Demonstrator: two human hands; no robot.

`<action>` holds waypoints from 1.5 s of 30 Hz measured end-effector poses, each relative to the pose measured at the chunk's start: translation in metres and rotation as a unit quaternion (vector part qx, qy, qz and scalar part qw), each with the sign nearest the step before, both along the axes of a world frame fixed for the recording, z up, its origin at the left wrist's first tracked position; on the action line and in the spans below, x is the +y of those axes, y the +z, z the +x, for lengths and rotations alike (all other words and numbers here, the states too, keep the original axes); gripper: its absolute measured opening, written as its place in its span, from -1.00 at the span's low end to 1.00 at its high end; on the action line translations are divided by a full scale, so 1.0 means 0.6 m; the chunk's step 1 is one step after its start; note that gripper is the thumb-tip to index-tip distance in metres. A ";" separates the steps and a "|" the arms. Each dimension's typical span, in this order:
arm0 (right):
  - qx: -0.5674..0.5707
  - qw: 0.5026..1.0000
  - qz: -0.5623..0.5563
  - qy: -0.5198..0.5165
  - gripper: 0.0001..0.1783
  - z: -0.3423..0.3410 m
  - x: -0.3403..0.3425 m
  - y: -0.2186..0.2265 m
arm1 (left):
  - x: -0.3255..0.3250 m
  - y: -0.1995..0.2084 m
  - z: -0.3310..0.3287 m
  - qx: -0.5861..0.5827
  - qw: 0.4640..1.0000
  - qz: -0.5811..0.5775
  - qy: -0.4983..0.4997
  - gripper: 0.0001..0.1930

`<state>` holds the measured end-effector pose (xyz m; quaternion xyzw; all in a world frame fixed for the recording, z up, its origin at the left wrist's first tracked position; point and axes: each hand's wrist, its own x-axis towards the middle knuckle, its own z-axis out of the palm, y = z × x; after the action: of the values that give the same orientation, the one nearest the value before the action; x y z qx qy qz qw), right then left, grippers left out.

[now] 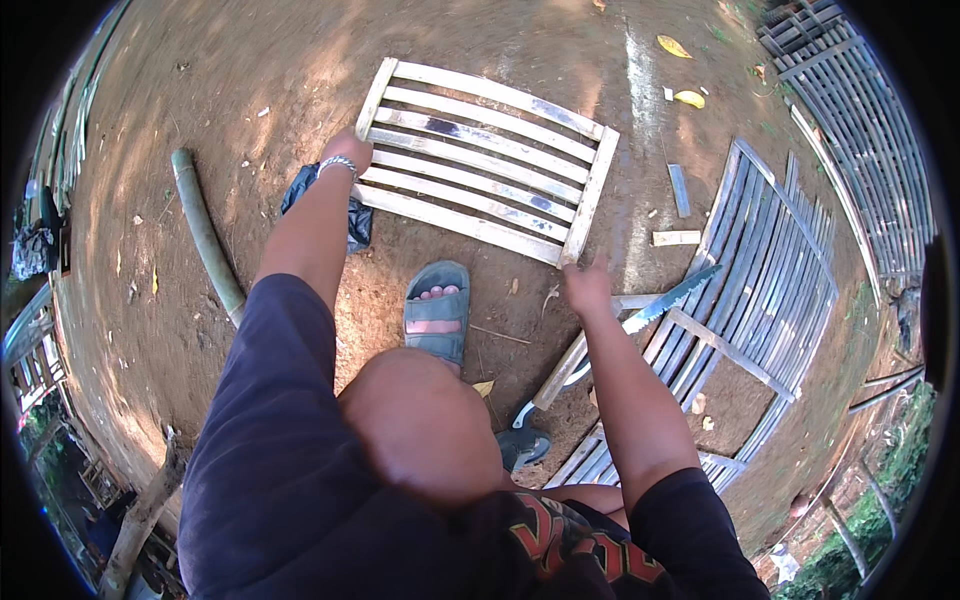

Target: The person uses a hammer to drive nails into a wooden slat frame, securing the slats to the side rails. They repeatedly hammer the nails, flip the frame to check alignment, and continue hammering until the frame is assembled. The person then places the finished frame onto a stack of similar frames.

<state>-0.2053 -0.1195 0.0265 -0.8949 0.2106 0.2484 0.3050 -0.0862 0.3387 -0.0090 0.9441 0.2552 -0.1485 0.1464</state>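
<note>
A small slatted panel (591, 195) of pale split bamboo is held just above or on the dirt in front of me; I cannot tell if it touches the ground. Several slats run between its two end strips, some with dark stains. My left hand (346, 150), with a chain bracelet at the wrist, is closed round the left end strip. At the near right corner, my right hand (588, 286) grips the other end strip, its fingers partly hidden. Close to my right forearm lies a saw (682, 292) with a toothed blade. A dark plastic bag (360, 226) lies beneath my left wrist.
A curved green bamboo pole (207, 235) lies at the left. To the right rest a larger grey slatted panel (740, 265) and another slatted panel (868, 130) farther off. Short offcuts (677, 238) and yellow leaves (690, 98) dot the dirt. My sandalled foot (436, 312) is near the panel.
</note>
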 end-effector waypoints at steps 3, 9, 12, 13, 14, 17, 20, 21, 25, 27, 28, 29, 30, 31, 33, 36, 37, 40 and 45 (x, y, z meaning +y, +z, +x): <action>0.015 0.993 0.091 -0.079 -0.06 0.003 0.006 -0.005 | 0.021 0.006 0.011 0.032 0.999 -0.043 0.009 -0.47; -0.029 0.967 0.164 -0.194 -0.17 -0.018 -0.058 -0.087 | 0.018 0.028 0.015 -0.022 0.981 -0.185 0.057 -0.60; -0.015 0.953 0.223 -0.204 -0.28 -0.012 -0.066 -0.003 | 0.040 0.057 -0.009 -0.016 0.963 -0.262 0.056 -0.62; -0.009 0.948 0.245 -0.203 -0.32 -0.008 -0.072 0.027 | 0.055 0.068 -0.020 -0.016 0.962 -0.272 0.017 -0.64; -0.029 0.952 0.232 -0.198 -0.34 -0.009 -0.087 0.041 | 0.051 0.081 -0.026 -0.014 0.959 -0.283 -0.025 -0.65; -0.107 0.959 0.203 -0.168 -0.43 -0.007 -0.134 0.080 | 0.019 0.135 -0.073 -0.025 0.922 -0.381 0.062 -0.67; -0.161 0.964 0.159 -0.141 -0.44 0.000 -0.159 0.147 | 0.000 0.197 -0.123 -0.041 0.851 -0.510 0.117 -0.60; -0.184 0.966 0.129 -0.129 -0.45 0.002 -0.161 0.172 | -0.006 0.212 -0.138 -0.067 0.834 -0.530 0.139 -0.57; -0.250 0.960 0.094 -0.089 -0.47 0.002 -0.181 0.245 | -0.031 0.256 -0.163 -0.065 0.761 -0.612 0.206 -0.67; -0.289 0.943 0.130 -0.101 -0.47 0.015 -0.193 0.247 | -0.026 0.223 -0.153 -0.089 0.767 -0.615 0.158 -0.65; -0.289 0.938 0.150 -0.117 -0.45 0.022 -0.196 0.249 | -0.034 0.220 -0.143 -0.097 0.729 -0.655 0.173 -0.61; -0.286 0.933 0.181 -0.126 -0.43 0.037 -0.184 0.245 | -0.025 0.226 -0.148 -0.111 0.693 -0.685 0.197 -0.56; -0.283 0.930 0.201 -0.118 -0.41 0.056 -0.168 0.239 | -0.001 0.214 -0.155 -0.117 0.677 -0.704 0.179 -0.58; -0.304 0.922 0.216 -0.106 -0.41 0.076 -0.157 0.235 | -0.008 0.224 -0.153 -0.124 0.663 -0.706 0.215 -0.59; -0.344 0.906 0.228 -0.094 -0.41 0.106 -0.155 0.243 | -0.015 0.203 -0.127 -0.141 0.710 -0.680 0.117 -0.60; -0.354 0.892 0.252 -0.122 -0.40 0.165 -0.148 0.215 | -0.011 0.173 -0.088 -0.172 0.842 -0.510 0.029 -0.74; -0.368 0.892 0.236 -0.118 -0.58 0.180 -0.144 0.208 | -0.019 0.180 -0.077 -0.227 0.887 -0.400 -0.032 -0.75; -0.330 0.881 0.306 -0.146 -0.71 0.219 -0.153 0.176 | -0.037 0.169 -0.047 -0.315 0.866 -0.384 -0.055 -0.74; -0.381 0.855 0.320 -0.145 -0.75 0.252 -0.116 0.197 | -0.064 0.167 -0.028 -0.354 0.799 -0.480 0.077 -0.76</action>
<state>-0.0542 -0.1891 0.1449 -0.7317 0.1144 -0.1052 0.6637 -0.1029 0.3005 0.0910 0.7167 0.1532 0.1046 0.6723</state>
